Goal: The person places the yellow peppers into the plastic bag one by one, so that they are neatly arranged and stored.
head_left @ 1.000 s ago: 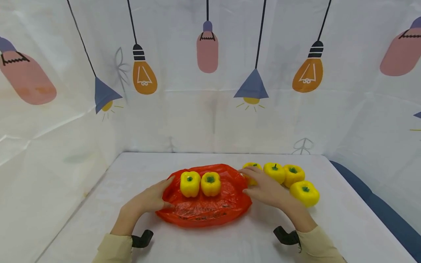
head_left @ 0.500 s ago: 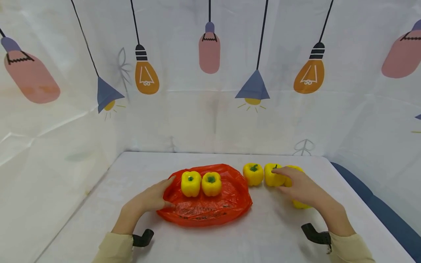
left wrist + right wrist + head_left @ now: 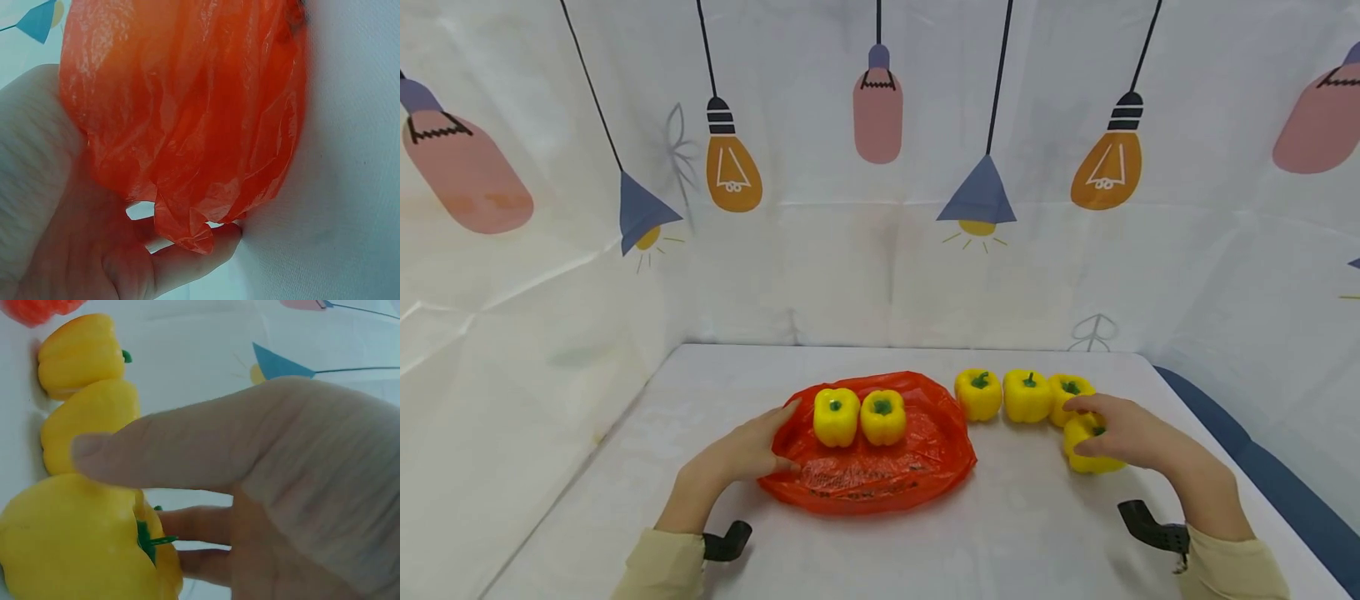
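A red plastic bag (image 3: 928, 450) lies bulging on the white table, with two yellow bell peppers (image 3: 883, 418) side by side on top. Against its left side rests my left hand (image 3: 741, 450), fingers along the far edge and thumb at the near edge. The left wrist view shows the crinkled bag (image 3: 200, 112) beside the palm. My right hand (image 3: 1131, 429) reaches over the nearest loose yellow bell pepper (image 3: 1077, 432). In the right wrist view, the thumb and fingers are spread near that pepper's (image 3: 69, 544) stem side; contact cannot be told.
Several more yellow bell peppers (image 3: 1027, 397) form a row right of the bag. The white table (image 3: 1000, 533) ends at a white curtain (image 3: 887, 267) printed with lamps. Something dark blue (image 3: 1262, 467) lies beyond the table's right edge.
My right hand has moved right, from the bag's right edge past the row of peppers to the nearest loose one. My left hand and the bag stay put.
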### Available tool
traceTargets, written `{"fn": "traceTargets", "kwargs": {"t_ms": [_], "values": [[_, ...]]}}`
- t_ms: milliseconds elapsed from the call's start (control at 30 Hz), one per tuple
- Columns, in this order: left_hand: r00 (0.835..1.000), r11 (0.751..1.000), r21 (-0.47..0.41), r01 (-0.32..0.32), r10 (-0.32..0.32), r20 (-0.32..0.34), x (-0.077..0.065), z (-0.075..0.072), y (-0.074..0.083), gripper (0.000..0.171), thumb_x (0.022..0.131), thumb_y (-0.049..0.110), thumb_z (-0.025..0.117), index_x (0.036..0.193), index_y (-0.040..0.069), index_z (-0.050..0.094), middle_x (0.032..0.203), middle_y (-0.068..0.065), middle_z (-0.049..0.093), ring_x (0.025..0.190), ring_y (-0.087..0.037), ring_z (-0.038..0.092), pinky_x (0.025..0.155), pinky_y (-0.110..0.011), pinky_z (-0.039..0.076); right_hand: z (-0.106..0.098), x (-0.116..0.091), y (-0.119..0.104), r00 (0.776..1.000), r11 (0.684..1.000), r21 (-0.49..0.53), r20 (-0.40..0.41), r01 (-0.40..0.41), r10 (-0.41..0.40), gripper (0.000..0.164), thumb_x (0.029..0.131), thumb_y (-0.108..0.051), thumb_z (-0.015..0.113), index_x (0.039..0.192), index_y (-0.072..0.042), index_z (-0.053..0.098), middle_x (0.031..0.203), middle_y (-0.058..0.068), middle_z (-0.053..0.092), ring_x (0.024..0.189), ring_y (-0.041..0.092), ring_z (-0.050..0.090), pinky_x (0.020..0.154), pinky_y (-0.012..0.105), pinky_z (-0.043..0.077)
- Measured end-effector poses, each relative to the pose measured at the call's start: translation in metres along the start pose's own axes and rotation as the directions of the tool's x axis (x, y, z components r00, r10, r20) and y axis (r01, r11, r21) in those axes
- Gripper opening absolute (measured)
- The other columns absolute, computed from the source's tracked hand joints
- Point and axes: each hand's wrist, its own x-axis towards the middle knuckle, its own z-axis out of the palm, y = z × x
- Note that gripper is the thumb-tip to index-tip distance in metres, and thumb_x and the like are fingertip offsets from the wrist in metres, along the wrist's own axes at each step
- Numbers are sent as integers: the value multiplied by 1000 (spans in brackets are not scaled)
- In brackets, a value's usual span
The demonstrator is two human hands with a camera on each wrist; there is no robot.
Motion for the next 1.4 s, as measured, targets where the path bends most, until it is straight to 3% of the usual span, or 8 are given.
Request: {"fn": "traceTargets", "kwargs": {"t_ms": [267, 533, 800, 1100, 1400], "values": [[1000, 1000, 17, 0, 0, -4, -1, 0, 1, 93, 80, 33, 80, 157, 15, 31, 157, -11, 41, 143, -37, 40, 112, -64, 37, 1, -2, 7, 998, 999, 37, 68, 5, -7, 70, 74, -20, 83, 136, -4, 56, 140, 30, 50, 119, 47, 48, 98, 73, 39], [1000, 1000, 12, -2, 2, -4, -1, 0, 3, 92, 80, 31, 80, 156, 14, 32, 157, -11, 41, 143, -37, 40, 112, -63, 38, 3, -1, 10, 998, 999, 7, 58, -39, 39, 75, 77, -39, 82, 138, -4, 55, 141, 31, 51, 119, 49, 49, 98, 72, 40], [1000, 1000, 13, 5, -5, -2, -2, 0, 5, 93, 80, 32, 81, 157, 15, 31, 157, -11, 41, 142, -37, 40, 112, -63, 37, 3, -1, 12, 996, 999, 17, 78, -41, 40, 76, 72, -17, 82, 140, -2, 52, 139, 31, 50, 112, 43, 51, 95, 69, 43], [1000, 1000, 13, 7, -7, -1, -3, -1, 6, 93, 80, 33, 81, 156, 15, 32, 157, -12, 41, 142, -38, 40, 111, -64, 38, 7, -2, -6, 997, 997, 50, 35, 62, -64, 80, 67, -14, 77, 141, -4, 51, 141, 28, 48, 115, 39, 49, 94, 65, 45], [1000, 1000, 26, 1, -1, -6, -3, 0, 5, 93, 80, 34, 81, 156, 15, 32, 156, -13, 41, 141, -38, 41, 111, -64, 38, 15, 5, -33, 994, 993, 60, -50, 102, -99, 75, 75, -23, 79, 143, -10, 50, 144, 21, 50, 119, 37, 49, 97, 65, 46]]}}
